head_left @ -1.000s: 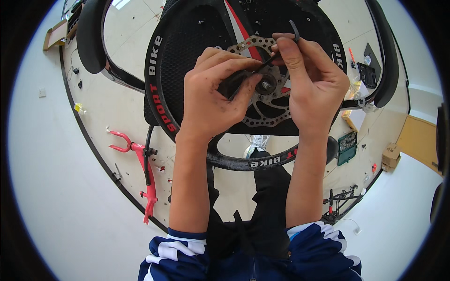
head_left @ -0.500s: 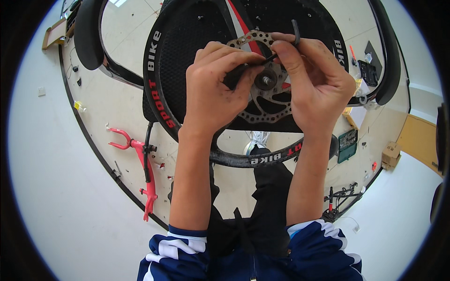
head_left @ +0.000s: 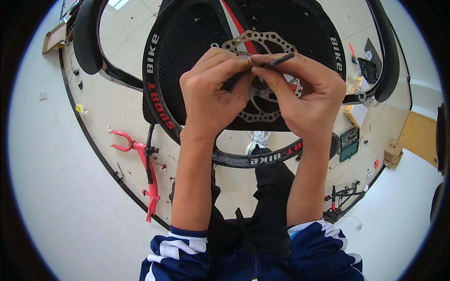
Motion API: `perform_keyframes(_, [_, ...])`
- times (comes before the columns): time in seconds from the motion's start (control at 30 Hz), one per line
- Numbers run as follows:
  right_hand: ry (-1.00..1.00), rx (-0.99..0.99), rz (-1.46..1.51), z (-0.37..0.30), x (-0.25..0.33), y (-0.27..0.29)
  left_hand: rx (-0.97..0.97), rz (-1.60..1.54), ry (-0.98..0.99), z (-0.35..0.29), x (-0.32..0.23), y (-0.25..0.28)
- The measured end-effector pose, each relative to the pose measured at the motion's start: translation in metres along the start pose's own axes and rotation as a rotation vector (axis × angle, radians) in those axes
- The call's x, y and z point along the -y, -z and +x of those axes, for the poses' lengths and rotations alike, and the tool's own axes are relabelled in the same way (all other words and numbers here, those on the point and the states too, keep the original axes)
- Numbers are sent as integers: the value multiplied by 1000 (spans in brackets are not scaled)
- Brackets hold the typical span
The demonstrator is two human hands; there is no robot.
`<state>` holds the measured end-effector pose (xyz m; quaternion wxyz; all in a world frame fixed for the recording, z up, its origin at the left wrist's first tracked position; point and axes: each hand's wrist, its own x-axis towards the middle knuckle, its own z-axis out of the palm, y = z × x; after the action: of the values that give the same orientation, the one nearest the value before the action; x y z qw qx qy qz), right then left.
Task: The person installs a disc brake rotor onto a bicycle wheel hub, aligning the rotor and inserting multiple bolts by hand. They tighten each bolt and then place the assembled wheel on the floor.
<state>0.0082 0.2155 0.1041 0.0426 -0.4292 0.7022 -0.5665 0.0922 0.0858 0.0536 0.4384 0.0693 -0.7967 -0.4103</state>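
Observation:
My right hand (head_left: 309,91) is closed in a pinch round a black hex key (head_left: 282,60), its bent end pointing up to the right. My left hand (head_left: 213,89) is also closed, its thumb and fingertips meeting the right fingertips; what it pinches there is hidden. Both hands are above a perforated metal brake disc (head_left: 260,116) at the hub of a black bike wheel (head_left: 154,65). Fingers partly cover the disc's centre. The wheel lies flat on a black chair seat (head_left: 176,51).
Padded armrests (head_left: 88,37) flank the seat. On the tiled floor are a pink bike fork and frame part (head_left: 149,164), a dark frame (head_left: 344,201), a green toolbox (head_left: 349,143), a black case (head_left: 368,70) and a cardboard box (head_left: 393,151). Small bolts (head_left: 197,20) lie within the wheel.
The hex key has turned from upright to slanting beside the right fingers. Both hands have shifted slightly left and their fingertips have come together; the brake disc shows more at its top.

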Motion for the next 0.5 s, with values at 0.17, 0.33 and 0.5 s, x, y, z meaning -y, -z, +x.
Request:
perform_keyframes(0.17, [-18, -25, -16, -7, -3, -4, -7, 13, 47, -3, -1, -2])
perform_keyframes(0.33, [-60, -107, 130, -1, 4, -7, 1, 4, 53, -3, -2, 0])
perform_keyframes(0.5, [-59, -273, 401, 11, 6, -2, -24, -33, 42, 4, -6, 12])
